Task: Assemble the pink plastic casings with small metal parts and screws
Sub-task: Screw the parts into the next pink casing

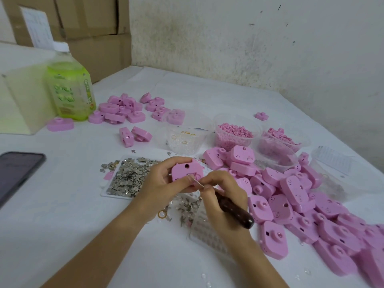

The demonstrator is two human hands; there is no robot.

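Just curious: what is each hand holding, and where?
The left hand grips a pink casing by its edges; the right hand holds a screwdriver near the front of its dark handle.

Upright at far left, a green drink bottle with white cap, just beside a pale box. Near left edge, a dark phone lying flat. Behind, stacked cardboard boxes.

Pink casing: smooth matt plastic. Small parts: dull grey metal. Screwdriver handle: dark, glossy. Tubs: clear plastic. Desk cover: white, matt. Wall: rough.
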